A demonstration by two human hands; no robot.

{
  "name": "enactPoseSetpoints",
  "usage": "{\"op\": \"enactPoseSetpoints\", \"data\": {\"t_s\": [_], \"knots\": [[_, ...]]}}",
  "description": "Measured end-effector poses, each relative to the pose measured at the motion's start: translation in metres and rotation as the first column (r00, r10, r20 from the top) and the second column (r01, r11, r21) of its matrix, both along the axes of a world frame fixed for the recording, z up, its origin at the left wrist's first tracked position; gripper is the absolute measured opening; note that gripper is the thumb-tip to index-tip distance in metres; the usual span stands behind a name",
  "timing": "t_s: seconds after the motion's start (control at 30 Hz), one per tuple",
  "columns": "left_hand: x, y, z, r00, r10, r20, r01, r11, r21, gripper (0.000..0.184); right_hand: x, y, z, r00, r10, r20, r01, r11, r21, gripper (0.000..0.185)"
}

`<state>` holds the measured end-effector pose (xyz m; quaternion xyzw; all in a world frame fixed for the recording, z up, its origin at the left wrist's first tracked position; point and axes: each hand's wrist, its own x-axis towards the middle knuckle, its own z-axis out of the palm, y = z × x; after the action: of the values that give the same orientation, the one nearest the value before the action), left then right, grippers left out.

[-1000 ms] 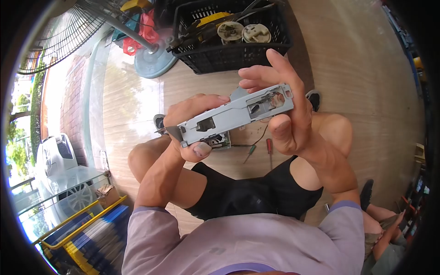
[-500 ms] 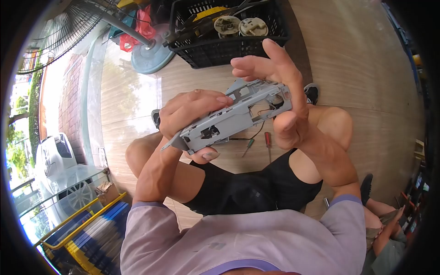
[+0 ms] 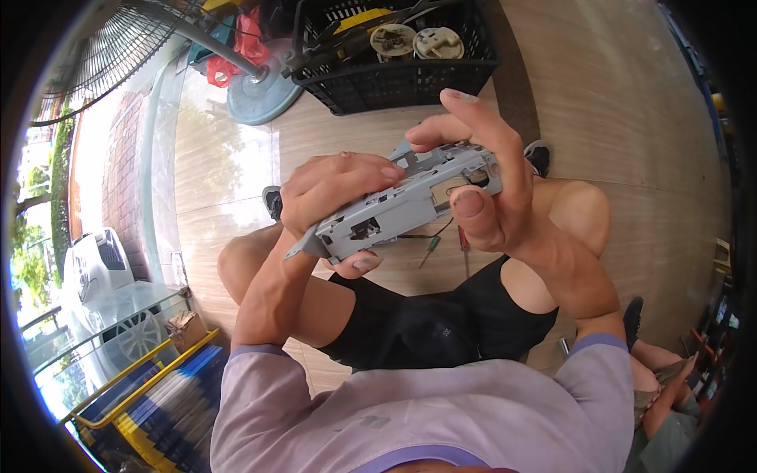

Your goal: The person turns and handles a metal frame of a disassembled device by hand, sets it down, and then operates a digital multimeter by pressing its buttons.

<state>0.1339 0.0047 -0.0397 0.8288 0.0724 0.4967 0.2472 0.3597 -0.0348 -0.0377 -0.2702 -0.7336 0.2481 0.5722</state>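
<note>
A long grey plastic housing point(image 3: 386, 217) with cut-outs, clips and a small mechanism hangs tilted between my hands, above my lap. My left hand point(image 3: 331, 189) grips its left part, fingers over the top and thumb under the lower edge. Around the right end is my right hand point(image 3: 505, 185), fingers raised and apart, thumb in front of the housing's lower cut-out. Whether its palm bears on the end I cannot tell. A thin dark wire point(image 3: 422, 236) shows below the housing. Beneath it on the floor lie a green-handled screwdriver point(image 3: 430, 247) and a red-handled screwdriver point(image 3: 464, 243).
Ahead stands a black plastic crate point(image 3: 394, 88) with round pale parts inside. A fan base point(image 3: 264, 91) is to its left. At lower left is a yellow rack point(image 3: 150, 394) of blue items. Another person's leg point(image 3: 654, 355) shows at lower right.
My right hand's thumb has come in and up over the housing's front, and its raised fingers have bent lower. The left hand keeps its grip, with the housing barely shifted.
</note>
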Motion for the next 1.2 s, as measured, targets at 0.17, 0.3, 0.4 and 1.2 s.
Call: {"op": "enactPoseSetpoints", "data": {"t_s": [0.17,0.3,0.4,1.2], "knots": [[-0.002,0.002,-0.001,1.000,0.005,-0.020,-0.005,1.000,-0.002,0.061,-0.002,0.002,-0.005,1.000,0.003,-0.006,-0.003,1.000,0.007,0.072],[-0.001,0.002,0.001,1.000,-0.016,-0.012,0.016,1.000,0.008,0.060,-0.002,0.000,-0.002,1.000,-0.005,0.012,0.004,0.999,0.035,0.070],[-0.001,-0.001,0.005,1.000,-0.013,-0.018,0.013,1.000,-0.002,0.060,-0.002,-0.001,0.000,0.999,-0.021,0.040,0.017,0.995,0.095,0.067],[0.018,-0.008,0.022,0.980,0.091,0.176,0.096,0.558,-0.824,0.088,0.016,0.011,0.026,0.965,0.099,-0.241,-0.203,0.866,-0.457,0.059]]}}
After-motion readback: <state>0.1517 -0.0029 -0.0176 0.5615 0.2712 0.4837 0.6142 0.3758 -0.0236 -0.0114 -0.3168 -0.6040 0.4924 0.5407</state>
